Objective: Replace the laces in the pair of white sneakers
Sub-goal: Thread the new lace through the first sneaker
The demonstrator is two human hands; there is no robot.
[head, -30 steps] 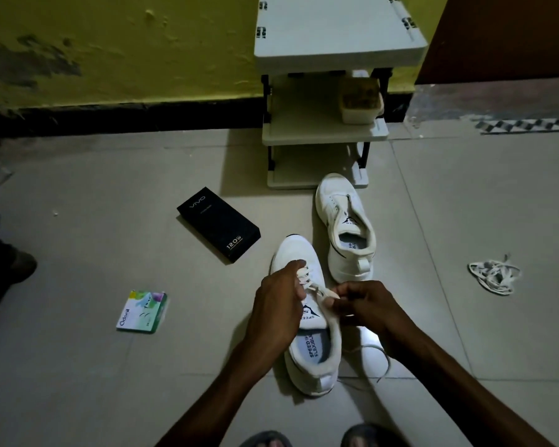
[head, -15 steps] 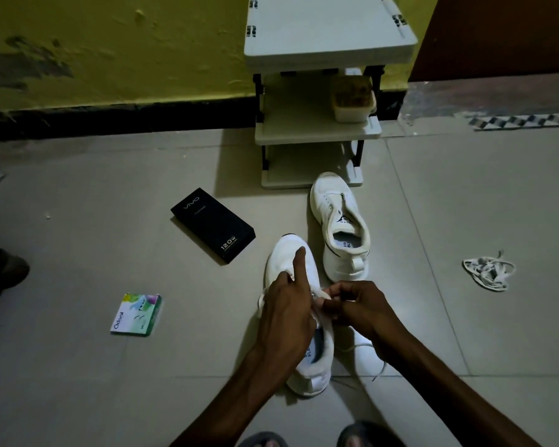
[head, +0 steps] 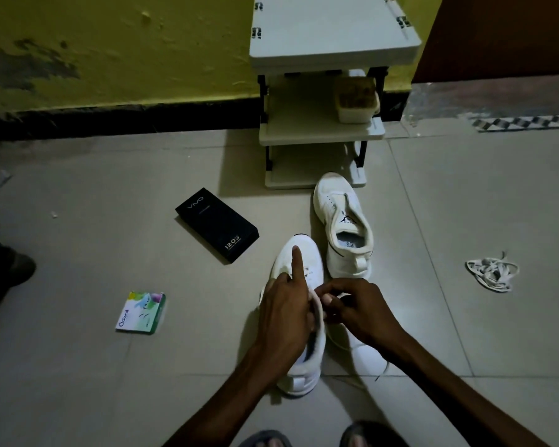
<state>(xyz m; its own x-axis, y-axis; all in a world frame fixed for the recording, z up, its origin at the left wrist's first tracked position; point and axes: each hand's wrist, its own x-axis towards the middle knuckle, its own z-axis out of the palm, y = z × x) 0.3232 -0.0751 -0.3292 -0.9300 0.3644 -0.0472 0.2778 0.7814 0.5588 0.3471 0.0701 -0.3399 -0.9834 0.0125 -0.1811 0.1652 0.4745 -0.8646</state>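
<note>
- On the grey tiled floor, the nearer white sneaker (head: 304, 253) lies toe-away between both hands; the second white sneaker (head: 342, 227) waits unlaced just beyond.
- Since a second ago, the left hand (head: 284, 314) has slid back over the collar, gripping it, index finger now straight.
- The right hand (head: 355, 311) still pinches the white lace (head: 384, 369) at the eyelets.
- This is probably a fresh hold for threading the next eyelet.

Left hand (head: 284, 314) gripping near sneaker (head: 312, 250), right hand (head: 359, 311) pinching lace (head: 385, 368), second sneaker (head: 336, 201) beyond, loose laces (head: 492, 274) at right
</note>
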